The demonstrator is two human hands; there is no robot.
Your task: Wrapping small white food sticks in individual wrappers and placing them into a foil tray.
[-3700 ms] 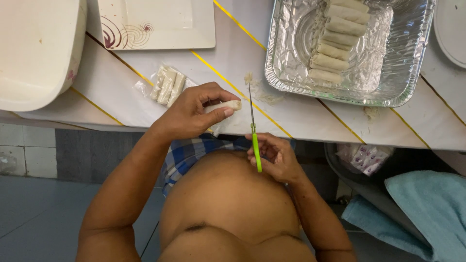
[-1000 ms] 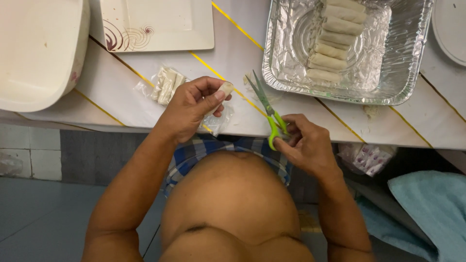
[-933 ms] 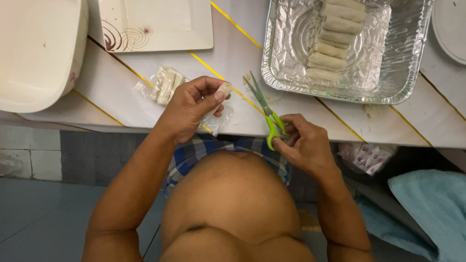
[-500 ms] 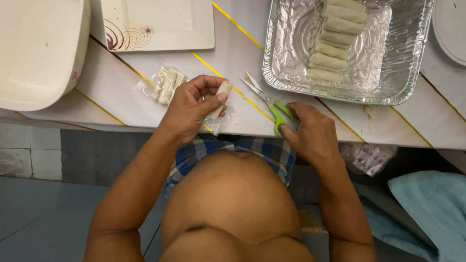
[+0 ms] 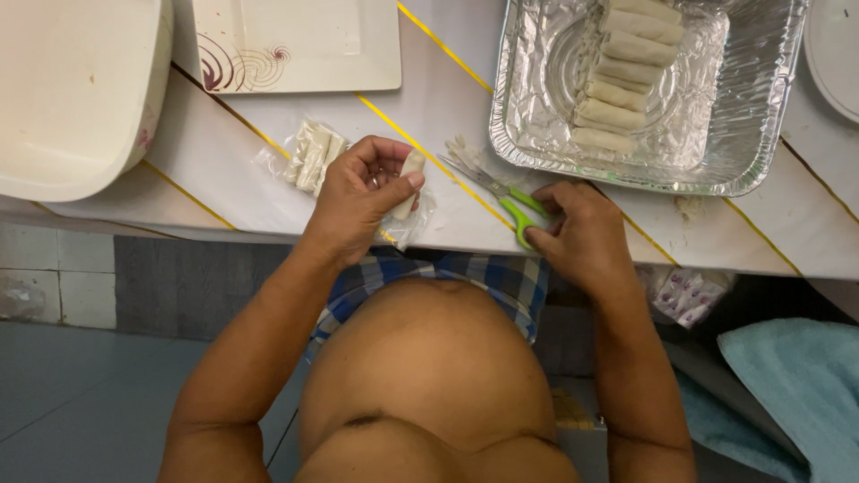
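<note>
My left hand (image 5: 358,197) grips a clear plastic packet with a pale roll (image 5: 410,183) in it, just above the white table's front edge. My right hand (image 5: 582,237) rests on the green handles of a pair of scissors (image 5: 501,192), which lie flat on the table with the blades pointing up-left. A second clear packet of pale rolls (image 5: 309,156) lies on the table beside my left hand. Behind the scissors stands a foil tray (image 5: 761,116) holding a row of several unwrapped rolls (image 5: 617,76).
A square white plate with a purple swirl (image 5: 295,45) sits at the back, a big cream tub (image 5: 76,89) at the left. A round white plate (image 5: 837,54) is at the right edge. A blue towel (image 5: 796,385) and a small printed packet (image 5: 684,295) lie below the table.
My right hand has lowered the scissors from upright in the air to flat on the table. My left hand keeps the packet in about the same place.
</note>
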